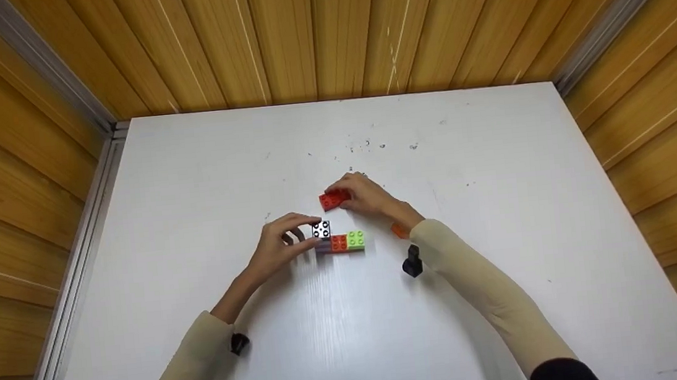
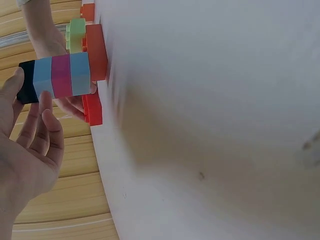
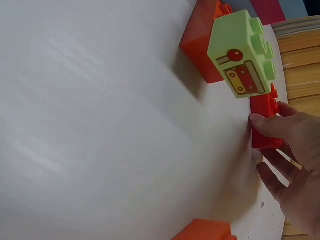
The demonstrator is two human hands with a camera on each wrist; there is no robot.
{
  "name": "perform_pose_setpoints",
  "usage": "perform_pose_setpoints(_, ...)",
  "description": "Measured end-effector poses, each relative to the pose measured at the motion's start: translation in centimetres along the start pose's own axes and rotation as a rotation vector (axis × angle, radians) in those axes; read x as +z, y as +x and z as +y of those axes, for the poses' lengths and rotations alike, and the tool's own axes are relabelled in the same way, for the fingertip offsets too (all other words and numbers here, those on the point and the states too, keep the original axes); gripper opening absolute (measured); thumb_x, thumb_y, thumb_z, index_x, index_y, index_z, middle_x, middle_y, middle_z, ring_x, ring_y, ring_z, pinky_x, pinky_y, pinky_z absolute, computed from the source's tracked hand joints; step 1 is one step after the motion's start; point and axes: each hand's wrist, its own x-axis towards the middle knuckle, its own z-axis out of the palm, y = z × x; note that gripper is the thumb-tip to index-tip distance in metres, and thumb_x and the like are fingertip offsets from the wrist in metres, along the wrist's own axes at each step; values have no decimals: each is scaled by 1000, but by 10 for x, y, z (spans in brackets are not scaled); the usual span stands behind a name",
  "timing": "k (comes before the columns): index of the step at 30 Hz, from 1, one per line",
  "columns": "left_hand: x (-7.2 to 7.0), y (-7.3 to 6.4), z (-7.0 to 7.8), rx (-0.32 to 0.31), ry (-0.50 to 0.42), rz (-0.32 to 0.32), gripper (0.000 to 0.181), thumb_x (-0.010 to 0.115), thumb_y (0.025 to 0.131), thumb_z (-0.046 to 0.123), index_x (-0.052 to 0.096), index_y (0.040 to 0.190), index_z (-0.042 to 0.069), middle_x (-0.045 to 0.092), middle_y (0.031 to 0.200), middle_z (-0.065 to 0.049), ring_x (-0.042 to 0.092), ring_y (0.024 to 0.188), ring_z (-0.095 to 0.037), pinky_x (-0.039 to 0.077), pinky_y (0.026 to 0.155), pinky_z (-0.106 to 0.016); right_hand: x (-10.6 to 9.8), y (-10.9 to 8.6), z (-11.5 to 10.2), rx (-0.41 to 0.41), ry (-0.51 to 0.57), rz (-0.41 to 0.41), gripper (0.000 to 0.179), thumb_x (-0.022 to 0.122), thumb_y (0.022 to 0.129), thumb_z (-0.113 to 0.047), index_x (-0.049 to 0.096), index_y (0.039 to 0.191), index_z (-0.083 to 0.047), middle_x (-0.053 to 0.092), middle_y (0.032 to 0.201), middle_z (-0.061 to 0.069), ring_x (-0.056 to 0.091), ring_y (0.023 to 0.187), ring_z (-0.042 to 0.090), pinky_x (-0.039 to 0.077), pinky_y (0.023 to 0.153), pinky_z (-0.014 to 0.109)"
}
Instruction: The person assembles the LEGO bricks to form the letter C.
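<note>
In the head view, the orange brick (image 1: 399,230) is partly hidden by the right sleeve (image 1: 490,290). Beyond the stack (image 2: 61,75), gripped near its top by the left hand (image 1: 275,241), the red brick (image 1: 328,201) is pinched by the right hand (image 1: 369,194), its right end covered, its left end protruding.

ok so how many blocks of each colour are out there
Black block: 1
Light blue blocks: 2
Magenta block: 1
Light green block: 1
Red or orange blocks: 3
Total: 8
</note>
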Motion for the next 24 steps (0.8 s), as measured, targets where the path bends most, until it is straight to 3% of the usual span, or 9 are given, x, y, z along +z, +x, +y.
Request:
perform_pose_setpoints(6, 1, 5, 7, 21, 115, 49, 36, 83, 86, 23, 77, 121, 14, 77, 111, -5, 64, 75, -12, 54, 65, -26, -10, -11, 2, 38, 52, 14, 40, 72, 92, -1, 68, 131, -4, 68, 124, 19, 57, 120, 36, 43, 109, 50)
perform_pose_setpoints(15, 8, 15, 6, 7, 132, 45, 39, 83, 85, 23, 76, 122, 13, 77, 112, -7, 70, 77, -17, 57, 67, -29, -32, -38, 7, 69, 169, 174, 44, 78, 86, 0, 69, 129, -3, 69, 123, 19, 61, 118, 36, 45, 110, 53)
perform_pose_setpoints(20, 5, 16, 6, -9, 144, 54, 39, 84, 83, 21, 76, 121, 12, 77, 111, -8, 70, 76, -19, 58, 70, -45, -43, -50, 2, 35, 216, 191, 46, 76, 89, -2, 65, 134, -4, 68, 128, 19, 61, 119, 36, 47, 105, 59)
perform_pose_setpoints(24, 3, 19, 4, -1, 137, 51, 38, 83, 85, 22, 76, 121, 12, 77, 112, -8, 70, 77, -19, 59, 72, -44, -51, -57, -8, 32, 218, 199, 45, 75, 92, -7, 64, 135, -5, 67, 130, 17, 61, 118, 36, 48, 101, 61)
